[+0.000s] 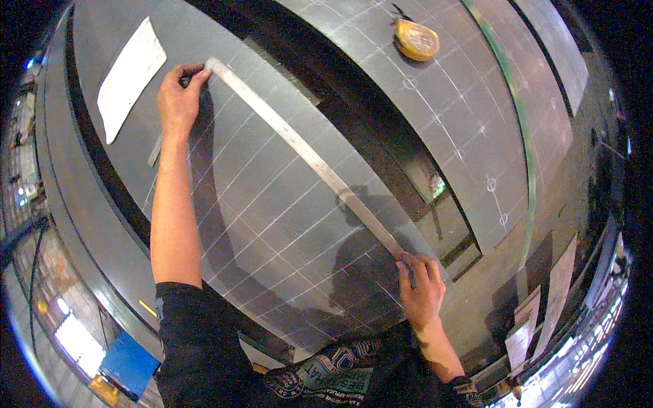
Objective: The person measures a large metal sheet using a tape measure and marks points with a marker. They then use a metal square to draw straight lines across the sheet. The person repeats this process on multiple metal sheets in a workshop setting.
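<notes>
black shirt (272,391), printed in front, is nearest the camera, close by the near end of the gray plate (272,194). that plate is the biggest thing about. right of it, past a dark gap, lies a second plate (449,75). a long pale strip (303,147) spans the gray plate at a slant, from its far part to its near right edge; whether it lies fully flat i cannot tell. on the plate's far left rests a white sheet (130,80), cut with slanted ends.

the left hand (179,105) pinches the strip's end at the plate's far part; a dark spot among its fingers could be a gap or a small object, i cannot tell which. the right hand (423,291) grasps the other end at the plate's near right edge. to the right of the plate, on its neighbor, sits a yellow tape measure (417,41).

smallest are the markings: white lines already cross much of the gray plate, and the neighbor also bears small circles (491,184). so layout looks well along on both, though i judge it unfinished with 2 hands on the strip; shadow over the gray plate hides exactly how much remains.
</notes>
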A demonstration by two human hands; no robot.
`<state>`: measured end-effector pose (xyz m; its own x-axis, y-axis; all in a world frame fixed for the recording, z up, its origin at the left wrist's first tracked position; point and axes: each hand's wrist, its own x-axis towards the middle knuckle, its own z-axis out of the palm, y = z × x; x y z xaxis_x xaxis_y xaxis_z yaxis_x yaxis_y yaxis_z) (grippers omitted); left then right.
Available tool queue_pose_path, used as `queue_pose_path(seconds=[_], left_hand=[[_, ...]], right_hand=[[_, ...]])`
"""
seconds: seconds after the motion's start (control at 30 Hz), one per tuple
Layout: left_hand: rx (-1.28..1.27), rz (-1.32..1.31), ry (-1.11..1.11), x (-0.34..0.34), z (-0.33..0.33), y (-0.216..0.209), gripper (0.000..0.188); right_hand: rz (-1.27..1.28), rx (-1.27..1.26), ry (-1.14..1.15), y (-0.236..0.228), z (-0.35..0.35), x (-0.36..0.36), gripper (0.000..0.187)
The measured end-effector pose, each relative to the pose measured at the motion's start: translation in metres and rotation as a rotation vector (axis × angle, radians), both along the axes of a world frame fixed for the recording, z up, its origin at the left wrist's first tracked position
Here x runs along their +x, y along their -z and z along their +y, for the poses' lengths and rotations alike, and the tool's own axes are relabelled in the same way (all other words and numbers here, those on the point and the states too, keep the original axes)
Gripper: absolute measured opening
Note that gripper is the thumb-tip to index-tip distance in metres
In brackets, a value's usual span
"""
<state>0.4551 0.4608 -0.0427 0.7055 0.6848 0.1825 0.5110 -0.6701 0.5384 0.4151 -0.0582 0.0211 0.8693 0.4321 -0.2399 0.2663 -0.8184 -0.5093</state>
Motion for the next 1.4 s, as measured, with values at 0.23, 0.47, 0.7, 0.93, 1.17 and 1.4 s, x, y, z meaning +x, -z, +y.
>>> queue_pose_path(seconds=[0.23,0.47,0.7,0.93,1.17,1.4], left_hand=[[0.008,-0.063,0.011,-0.001,-0.005,0.002,0.023],[0.163,-0.059,0.083,-0.002,0.006,0.016,0.026],[0.085,-0.049,0.092,0.001,0.008,0.017,0.025],[0.108,-0.063,0.085,-0.001,0.011,0.021,0.025],[0.101,-0.092,0.11,0.0,0.008,0.017,0.022],[0.19,-0.027,0.138,0.003,0.01,0.013,0.02]], right_hand=[[-0.074,-0.004,-0.073,0.011,-0.003,-0.002,0.023],[-0.082,0.002,-0.066,0.008,0.0,0.0,0.023],[-0.054,0.001,-0.026,0.005,0.004,-0.001,0.02],[-0.059,-0.016,-0.024,0.004,0.008,0.001,0.02],[-0.064,-0.001,-0.04,0.004,0.007,0.002,0.022],[-0.138,0.012,-0.08,0.011,0.001,-0.001,0.022]])
